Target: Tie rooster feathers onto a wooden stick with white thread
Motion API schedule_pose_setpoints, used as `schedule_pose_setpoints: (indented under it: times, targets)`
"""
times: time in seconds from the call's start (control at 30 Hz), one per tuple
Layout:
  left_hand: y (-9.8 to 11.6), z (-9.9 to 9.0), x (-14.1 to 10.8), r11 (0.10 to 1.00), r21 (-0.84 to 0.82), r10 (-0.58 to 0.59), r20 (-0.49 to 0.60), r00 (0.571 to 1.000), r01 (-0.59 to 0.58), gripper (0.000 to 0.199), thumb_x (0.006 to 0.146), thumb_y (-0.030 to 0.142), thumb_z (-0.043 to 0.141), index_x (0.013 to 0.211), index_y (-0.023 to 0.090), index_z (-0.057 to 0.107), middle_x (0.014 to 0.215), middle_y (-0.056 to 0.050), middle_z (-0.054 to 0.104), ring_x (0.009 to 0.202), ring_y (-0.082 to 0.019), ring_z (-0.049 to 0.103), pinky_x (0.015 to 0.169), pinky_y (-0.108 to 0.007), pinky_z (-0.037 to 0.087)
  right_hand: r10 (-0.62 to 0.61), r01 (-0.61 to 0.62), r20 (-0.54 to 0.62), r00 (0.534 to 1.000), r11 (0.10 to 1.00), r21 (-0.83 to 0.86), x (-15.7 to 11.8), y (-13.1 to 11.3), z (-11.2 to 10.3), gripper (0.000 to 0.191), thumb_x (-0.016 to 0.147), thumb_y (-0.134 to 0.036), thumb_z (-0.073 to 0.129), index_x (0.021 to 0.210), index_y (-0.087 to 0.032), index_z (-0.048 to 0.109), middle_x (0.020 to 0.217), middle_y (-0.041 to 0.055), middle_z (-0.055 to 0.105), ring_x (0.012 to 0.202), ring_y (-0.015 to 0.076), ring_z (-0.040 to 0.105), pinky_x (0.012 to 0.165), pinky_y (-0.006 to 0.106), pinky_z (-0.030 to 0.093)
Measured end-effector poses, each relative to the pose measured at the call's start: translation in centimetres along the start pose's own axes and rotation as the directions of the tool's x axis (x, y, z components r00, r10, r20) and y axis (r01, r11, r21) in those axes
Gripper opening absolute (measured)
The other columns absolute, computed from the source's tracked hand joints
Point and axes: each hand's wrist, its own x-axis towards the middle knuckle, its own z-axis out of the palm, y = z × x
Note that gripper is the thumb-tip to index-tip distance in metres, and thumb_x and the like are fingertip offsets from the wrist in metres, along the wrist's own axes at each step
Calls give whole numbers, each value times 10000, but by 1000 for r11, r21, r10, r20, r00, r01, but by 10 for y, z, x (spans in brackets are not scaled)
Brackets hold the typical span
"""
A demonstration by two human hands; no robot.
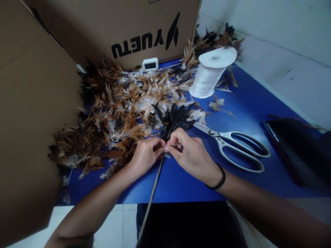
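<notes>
A thin stick [155, 184] carries a bunch of glossy black feathers [173, 120] at its far end and slants down over the table edge towards me. My left hand [148, 151] is closed in a pinch where the feathers meet the stick. My right hand [190, 151], with a black band at the wrist, pinches at the same spot, its fingertips against those of the left. A small clear or pale strip [167, 156] shows just below the fingertips. What exactly lies between the fingers is mostly hidden.
Loose brown and white feathers [121, 100] cover the table's left and middle. Large scissors [222, 136] lie right of my hands, near a dark phone-like device [281, 148]. Behind are a white ribbon spool [208, 77], a small digital clock [150, 64] and cardboard boxes [90, 31].
</notes>
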Motion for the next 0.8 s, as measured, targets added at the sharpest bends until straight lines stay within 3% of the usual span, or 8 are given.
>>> schedule_pose_setpoints:
  times: [0.2, 0.3, 0.43, 0.57, 0.8]
  targets:
    - [-1, 1, -3, 1000, -13, 15, -14, 1000, -15, 82, 786, 141, 571, 779, 175, 645, 677, -4, 644, 598, -121, 587, 565, -209, 436, -151, 149, -24, 988, 987, -55, -4, 4, 8, 120, 847, -125, 484, 773, -217, 460, 709, -14, 592, 663, 111, 575, 652, 217, 413]
    - [-6, 4, -4, 976, -203, -76, 12, 997, 77, 91, 808, 221, 578, 761, 164, 630, 595, 7, 606, 515, -108, 556, 508, -204, 430, -77, 76, 41, 996, 997, 29, 0, 8, 5, 85, 815, -162, 557, 815, -216, 491, 735, -22, 605, 667, 106, 579, 642, 212, 422]
    - [-7, 5, -4, 885, -413, -198, 83, 977, 214, 130, 794, 277, 619, 748, 156, 615, 544, 15, 576, 476, -103, 538, 474, -202, 435, 18, -38, 195, 981, 994, 102, 7, 14, -2, 201, 717, -162, 646, 878, -216, 538, 791, -27, 616, 706, 110, 580, 637, 211, 424]
    - [-6, 4, -4, 866, -443, -212, 97, 973, 232, 109, 797, 249, 623, 756, 150, 600, 537, 21, 573, 484, -92, 541, 499, -194, 450, 9, -40, 256, 967, 992, 117, 10, 16, -4, 159, 758, -87, 546, 859, -204, 579, 697, -43, 603, 661, 90, 562, 620, 202, 393]
    - [-9, 4, -4, 893, -420, -146, 75, 986, 164, 111, 824, 231, 598, 752, 150, 572, 553, 28, 560, 505, -81, 541, 529, -192, 451, -8, -8, 225, 974, 998, 70, 11, 17, -2, 187, 763, -69, 497, 824, -185, 630, 751, -15, 595, 629, 83, 507, 587, 209, 349]
